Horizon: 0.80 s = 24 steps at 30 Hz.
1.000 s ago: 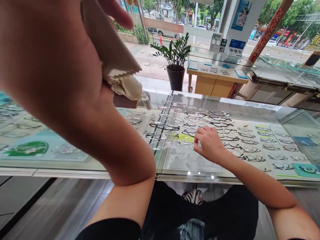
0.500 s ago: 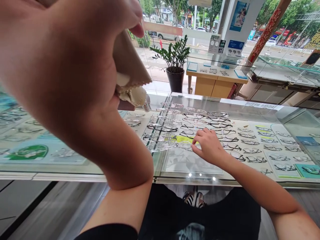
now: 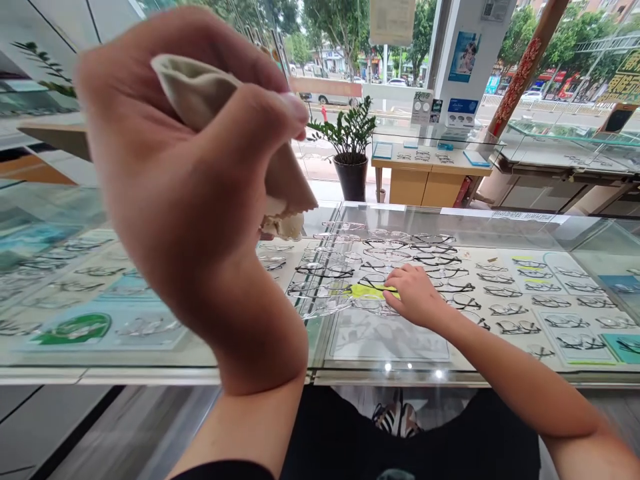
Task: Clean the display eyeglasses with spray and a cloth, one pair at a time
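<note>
In the head view, my left hand point(image 3: 200, 187) is closed around a beige cloth point(image 3: 290, 183), high and near to the camera. The thumb is pressed toward the bent fingers; one fold of the cloth comes out above the palm, and its zigzag edge hangs below. My right hand point(image 3: 417, 293) is low over the glass counter point(image 3: 320, 343), with fingers curved and thumb just beside them. It is next to the glasses point(image 3: 325, 270) and the yellow patch point(image 3: 365, 291). If it grips or touches a pair, I cannot tell.

About writing: the white strip point(image 3: 523, 216) at the counter's far edge has dark printed characters, and the yellow sign point(image 3: 625, 77) at right has large ones. The blue sign point(image 3: 463, 110) on the pillar has print too small for reading.
</note>
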Each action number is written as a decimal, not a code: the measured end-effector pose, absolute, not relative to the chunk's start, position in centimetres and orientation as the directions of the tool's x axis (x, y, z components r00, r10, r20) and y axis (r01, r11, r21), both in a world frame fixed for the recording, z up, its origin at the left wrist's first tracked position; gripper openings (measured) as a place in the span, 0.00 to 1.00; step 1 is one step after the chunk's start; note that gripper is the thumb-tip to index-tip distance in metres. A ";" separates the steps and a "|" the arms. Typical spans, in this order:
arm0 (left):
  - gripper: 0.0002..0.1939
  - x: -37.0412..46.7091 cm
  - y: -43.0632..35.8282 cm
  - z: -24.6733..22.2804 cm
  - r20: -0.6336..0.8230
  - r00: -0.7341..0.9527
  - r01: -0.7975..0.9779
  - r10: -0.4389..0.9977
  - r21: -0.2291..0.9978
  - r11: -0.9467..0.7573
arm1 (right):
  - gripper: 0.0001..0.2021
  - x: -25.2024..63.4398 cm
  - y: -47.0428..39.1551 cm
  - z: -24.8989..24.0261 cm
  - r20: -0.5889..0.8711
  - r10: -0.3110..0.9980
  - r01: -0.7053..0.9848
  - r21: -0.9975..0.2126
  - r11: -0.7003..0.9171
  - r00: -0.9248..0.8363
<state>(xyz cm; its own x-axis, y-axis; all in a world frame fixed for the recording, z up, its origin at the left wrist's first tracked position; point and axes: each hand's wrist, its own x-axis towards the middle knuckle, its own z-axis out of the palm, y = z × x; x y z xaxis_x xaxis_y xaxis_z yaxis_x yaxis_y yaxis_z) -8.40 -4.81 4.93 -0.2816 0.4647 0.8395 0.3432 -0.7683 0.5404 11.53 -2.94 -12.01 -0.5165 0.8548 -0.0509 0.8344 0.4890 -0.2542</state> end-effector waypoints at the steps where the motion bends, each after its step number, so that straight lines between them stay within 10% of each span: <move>1: 0.04 -8.3 -4.8 5.1 0.857 -0.225 0.407 0.463 0.515 -0.754 | 0.14 11.6 -3.0 -12.0 -0.037 0.855 0.827 -0.277 0.488 -0.517; 13: 0.04 -6.2 -9.3 4.1 0.829 -0.095 0.283 0.551 0.553 -0.783 | 0.12 16.3 -0.8 -8.6 0.358 0.881 0.364 -0.812 0.457 -0.309; 24: 0.11 -4.1 1.2 -4.8 0.501 0.169 0.410 0.849 0.747 -0.523 | 0.17 17.3 2.4 -9.5 0.423 0.889 0.125 -0.886 0.447 -0.179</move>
<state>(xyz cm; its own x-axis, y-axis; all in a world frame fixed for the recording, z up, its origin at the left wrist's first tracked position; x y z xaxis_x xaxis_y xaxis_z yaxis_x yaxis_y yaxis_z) -4.08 1.17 -4.83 0.1686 0.8488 0.5011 0.4103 -0.5227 0.7473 17.33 2.38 -9.51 -0.1789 0.8885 0.4226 0.1248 0.4465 -0.8860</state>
